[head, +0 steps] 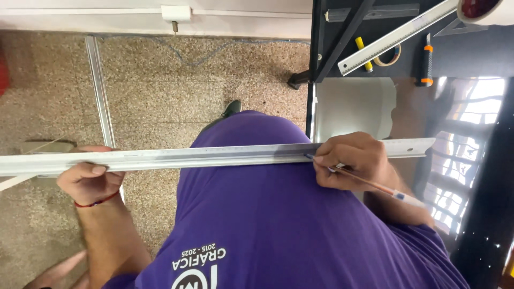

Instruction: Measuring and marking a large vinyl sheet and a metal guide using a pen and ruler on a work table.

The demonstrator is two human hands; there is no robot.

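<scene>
A person in a purple shirt (278,214) holds a long metal rail (214,157) level across their body. The left hand (88,179) grips the rail from below. The right hand (353,163) grasps a pencil (375,184), tip touching the rail. A ruler (396,36) and utility knife (425,61) lie on a dark table (466,53) beyond

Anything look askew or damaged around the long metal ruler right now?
Nothing stands out. The long metal ruler lies level, left hand holding it, right hand with a pencil at its edge. The utility knife and tape roll lie on the dark table.
</scene>
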